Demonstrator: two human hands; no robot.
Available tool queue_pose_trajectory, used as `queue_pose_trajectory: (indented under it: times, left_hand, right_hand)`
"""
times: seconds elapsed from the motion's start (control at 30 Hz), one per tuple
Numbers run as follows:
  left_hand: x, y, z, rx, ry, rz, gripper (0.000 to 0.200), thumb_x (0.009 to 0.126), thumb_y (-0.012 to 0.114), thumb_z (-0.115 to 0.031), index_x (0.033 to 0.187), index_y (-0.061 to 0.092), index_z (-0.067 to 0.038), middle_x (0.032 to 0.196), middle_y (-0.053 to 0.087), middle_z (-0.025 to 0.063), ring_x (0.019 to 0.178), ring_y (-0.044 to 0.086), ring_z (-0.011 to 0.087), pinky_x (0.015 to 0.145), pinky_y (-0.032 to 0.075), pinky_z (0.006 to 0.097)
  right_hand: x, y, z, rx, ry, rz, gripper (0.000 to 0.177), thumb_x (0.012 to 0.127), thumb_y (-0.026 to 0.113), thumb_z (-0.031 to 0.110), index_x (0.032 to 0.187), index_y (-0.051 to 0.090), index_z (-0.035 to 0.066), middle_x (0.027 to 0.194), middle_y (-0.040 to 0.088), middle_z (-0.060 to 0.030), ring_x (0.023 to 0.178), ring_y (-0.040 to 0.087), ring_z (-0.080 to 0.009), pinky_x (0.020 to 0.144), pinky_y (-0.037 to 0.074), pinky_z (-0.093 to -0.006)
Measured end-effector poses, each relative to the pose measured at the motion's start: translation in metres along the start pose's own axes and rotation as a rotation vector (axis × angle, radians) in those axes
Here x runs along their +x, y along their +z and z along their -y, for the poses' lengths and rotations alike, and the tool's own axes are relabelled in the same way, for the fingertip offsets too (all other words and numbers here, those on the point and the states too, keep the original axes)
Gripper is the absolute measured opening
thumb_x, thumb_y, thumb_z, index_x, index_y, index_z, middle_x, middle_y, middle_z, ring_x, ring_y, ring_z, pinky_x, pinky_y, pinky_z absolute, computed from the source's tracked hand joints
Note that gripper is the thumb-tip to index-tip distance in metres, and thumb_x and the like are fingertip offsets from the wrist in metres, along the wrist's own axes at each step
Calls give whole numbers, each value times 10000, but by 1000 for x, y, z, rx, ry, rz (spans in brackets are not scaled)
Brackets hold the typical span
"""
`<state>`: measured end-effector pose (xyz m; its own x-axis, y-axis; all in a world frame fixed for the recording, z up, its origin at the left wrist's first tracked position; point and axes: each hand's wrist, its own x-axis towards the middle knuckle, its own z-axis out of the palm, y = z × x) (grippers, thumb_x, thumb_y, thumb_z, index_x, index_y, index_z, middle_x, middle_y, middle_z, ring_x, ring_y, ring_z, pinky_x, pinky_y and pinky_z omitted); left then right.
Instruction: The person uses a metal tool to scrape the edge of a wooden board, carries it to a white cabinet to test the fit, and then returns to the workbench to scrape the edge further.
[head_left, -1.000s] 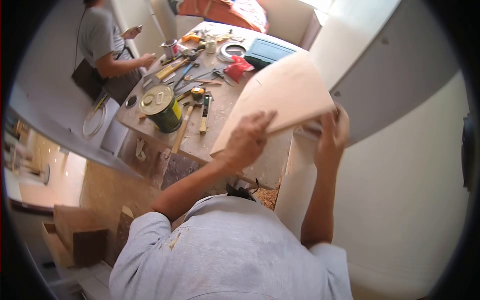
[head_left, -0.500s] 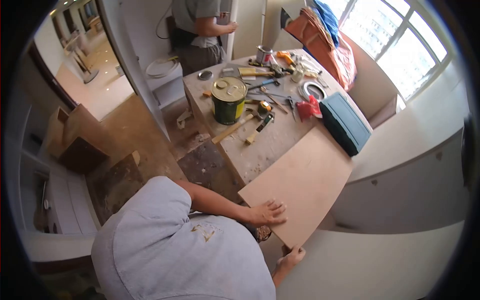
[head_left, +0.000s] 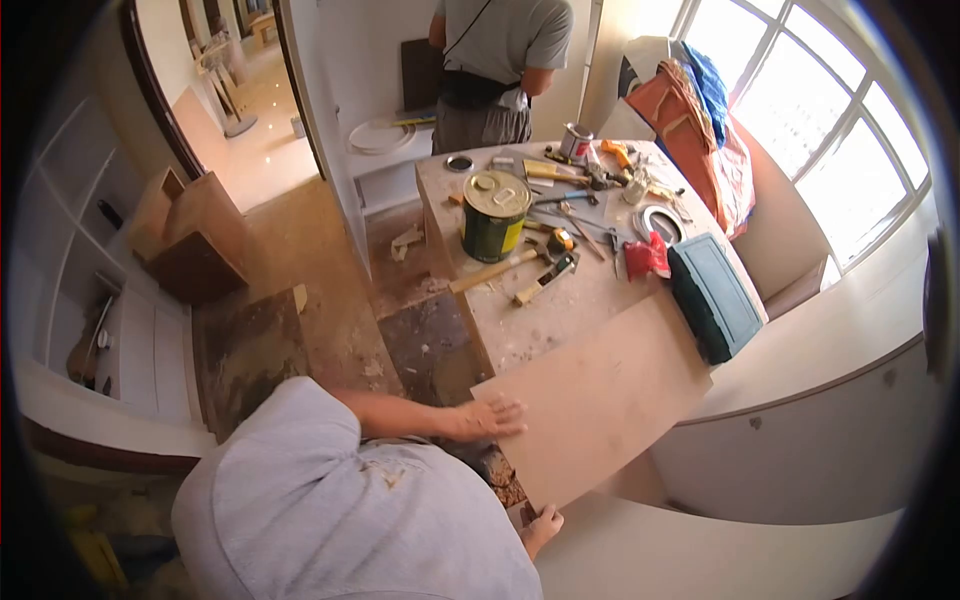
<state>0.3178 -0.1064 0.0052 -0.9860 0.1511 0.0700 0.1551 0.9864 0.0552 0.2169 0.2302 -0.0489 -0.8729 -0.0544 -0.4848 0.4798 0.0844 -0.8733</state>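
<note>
Head view. Board [head_left: 600,400] on near side of teal case [head_left: 718,295], far end just beside it, partly over surface [head_left: 525,325]; near end seems to overhang. Left grip [head_left: 490,418] released: flat on board, away from teal case. Right grip [head_left: 543,524] clenched on board's near corner, underside fingers hidden. Red packet [head_left: 648,257] beside teal case. Risk, judged: forward shove could push teal case; slack right grip plus left-side pressure could tip board.
</note>
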Motion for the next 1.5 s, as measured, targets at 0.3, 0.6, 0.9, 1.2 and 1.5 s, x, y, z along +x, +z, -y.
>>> queue_pose_trajectory:
  times: [0.3, 0.6, 0.9, 1.2, 1.5]
  left_hand:
    - [5, -136, 35, -1127, -748, -103, 571, 1026, 532, -442, 1457, 481, -71, 1360, 571, 186, 1224, 570, 345, 1027, 454, 454]
    - [-16, -247, 51, -2136, -386, -1302, 881, 1017, 241, -743, 1586, 361, -82, 1615, 387, 162, 1468, 402, 296, 1207, 297, 461]
    - [-211, -295, 133, -749, -457, -1038, 919, 965, 327, -772, 1521, 485, -58, 1614, 366, 224, 1497, 345, 384, 1223, 239, 507]
    - [-378, -87, 247, -1004, -1497, -37, 864, 1012, 397, -686, 1607, 300, -67, 1533, 436, 277, 1408, 431, 444, 1138, 361, 557]
    - [-358, -259, 206, -1839, -886, -1771, 895, 1001, 270, -766, 1576, 371, -87, 1514, 514, 164, 1375, 516, 336, 1093, 435, 457]
  right_hand:
    - [-31, 82, 214, -290, -759, 181, 578, 1118, 346, 409, 1398, 546, -55, 1410, 582, -194, 1292, 552, -302, 1102, 408, -421]
    - [-166, 358, 264, -610, -1566, 821, 615, 1065, 430, 346, 1560, 374, -16, 1611, 347, -276, 1522, 294, -406, 1228, 256, -453]
    - [-202, 484, 131, -478, -820, 1303, 565, 1092, 425, 363, 1495, 441, -33, 1505, 472, -240, 1389, 446, -394, 1202, 301, -430]
    - [-328, 562, 229, 142, 132, 1703, 853, 1030, 293, 696, 1538, 421, 22, 1512, 507, -195, 1368, 490, -317, 1161, 351, -473]
    - [-310, 707, 93, -433, -1611, 1620, 627, 1003, 491, 493, 1438, 552, 46, 1493, 486, -277, 1417, 392, -474, 1171, 324, -532]
